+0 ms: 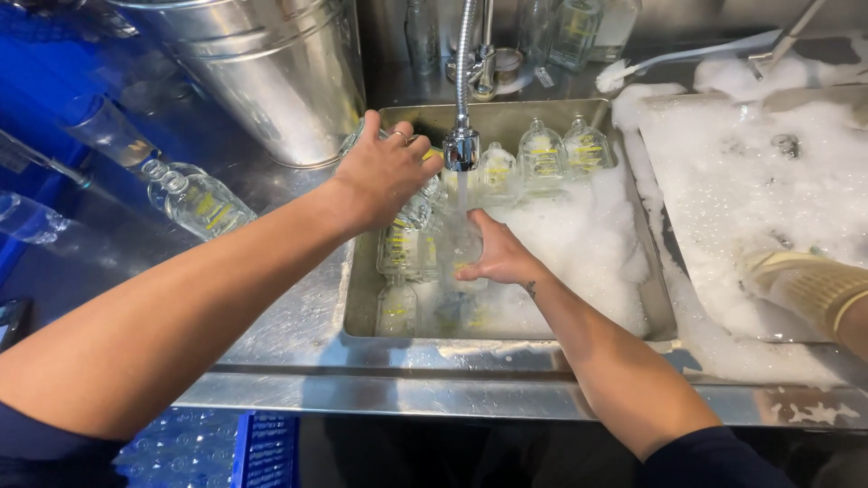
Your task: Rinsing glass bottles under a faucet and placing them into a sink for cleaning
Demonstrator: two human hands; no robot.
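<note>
My left hand [384, 172] grips a clear glass bottle [418, 206] over the left part of a steel sink [360, 298]. My right hand [500, 257] holds another clear bottle [463, 246] under the water running from the faucet head [461, 149]. Several clear bottles with yellow print [542, 155] stand in foam along the sink's back, and more lie in the water at the front left [398, 307].
A large steel bucket [271, 72] stands at the back left. Clear bottles [194, 201] lie on the wet counter to the left. A foam-filled second basin [768, 181] is at right, with another person's gloved hand [805, 285] in it. Blue crates [262, 447] sit below.
</note>
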